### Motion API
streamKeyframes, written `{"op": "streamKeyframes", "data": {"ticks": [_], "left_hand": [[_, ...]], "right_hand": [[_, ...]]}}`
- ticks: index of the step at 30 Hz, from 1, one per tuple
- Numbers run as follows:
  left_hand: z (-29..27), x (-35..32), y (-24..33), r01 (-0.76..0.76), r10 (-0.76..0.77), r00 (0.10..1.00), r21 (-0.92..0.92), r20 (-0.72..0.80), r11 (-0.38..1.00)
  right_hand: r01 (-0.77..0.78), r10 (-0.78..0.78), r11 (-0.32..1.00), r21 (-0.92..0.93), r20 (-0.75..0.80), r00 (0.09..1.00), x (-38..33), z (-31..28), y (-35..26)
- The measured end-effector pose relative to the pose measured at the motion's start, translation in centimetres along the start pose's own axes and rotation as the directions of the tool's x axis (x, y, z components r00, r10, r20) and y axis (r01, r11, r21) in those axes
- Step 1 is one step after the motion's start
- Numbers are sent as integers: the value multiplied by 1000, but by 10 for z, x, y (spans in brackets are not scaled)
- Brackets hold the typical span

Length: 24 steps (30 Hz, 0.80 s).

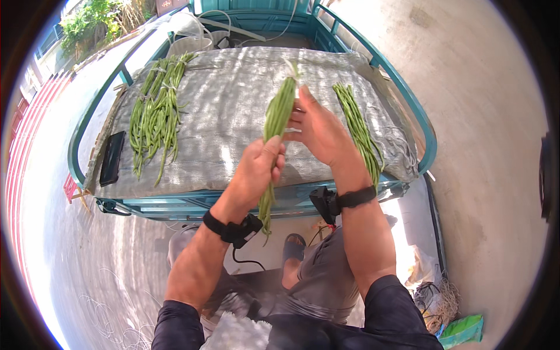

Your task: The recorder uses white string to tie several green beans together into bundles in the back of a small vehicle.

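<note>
My left hand [262, 160] is closed around the lower half of a bundle of long green beans [280, 111], held upright above the cloth. A whitish tie wraps the bundle's upper end, and loose bean ends hang below my fist. My right hand [319, 125] is open just right of the bundle, thumb raised and fingers apart; whether the fingertips touch the beans I cannot tell. Several tied bean bundles [154, 116] lie at the left of the cloth. More long beans [359, 128] lie at the right, partly behind my right forearm, beside a heap of pale strings [399, 143].
Grey woven cloth [221, 105] covers the bed of a teal cart, edged by raised metal rails [402, 79]. A black phone [112, 157] lies at its left edge. White buckets [189, 45] stand behind. A green bag [462, 331] and dry fibres rest on the floor, lower right.
</note>
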State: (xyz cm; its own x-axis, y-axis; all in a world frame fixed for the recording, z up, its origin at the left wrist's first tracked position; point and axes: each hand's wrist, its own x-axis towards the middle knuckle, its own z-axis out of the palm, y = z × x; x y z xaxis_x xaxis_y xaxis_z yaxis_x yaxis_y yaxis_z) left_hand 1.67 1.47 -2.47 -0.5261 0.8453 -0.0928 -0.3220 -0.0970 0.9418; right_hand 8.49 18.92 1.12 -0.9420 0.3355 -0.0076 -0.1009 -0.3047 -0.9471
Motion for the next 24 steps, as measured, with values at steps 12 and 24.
{"op": "streamKeyframes", "data": {"ticks": [12,24], "left_hand": [[-37,14,-6,97,-128,990,-352,-66,931],[-35,9,0,73,-94,994,-317,-50,945]], "right_hand": [[31,-400,569,-822,-243,884,-16,-59,-15],[-541,-603,-16,-841,-424,676,-76,-202,-16]]}}
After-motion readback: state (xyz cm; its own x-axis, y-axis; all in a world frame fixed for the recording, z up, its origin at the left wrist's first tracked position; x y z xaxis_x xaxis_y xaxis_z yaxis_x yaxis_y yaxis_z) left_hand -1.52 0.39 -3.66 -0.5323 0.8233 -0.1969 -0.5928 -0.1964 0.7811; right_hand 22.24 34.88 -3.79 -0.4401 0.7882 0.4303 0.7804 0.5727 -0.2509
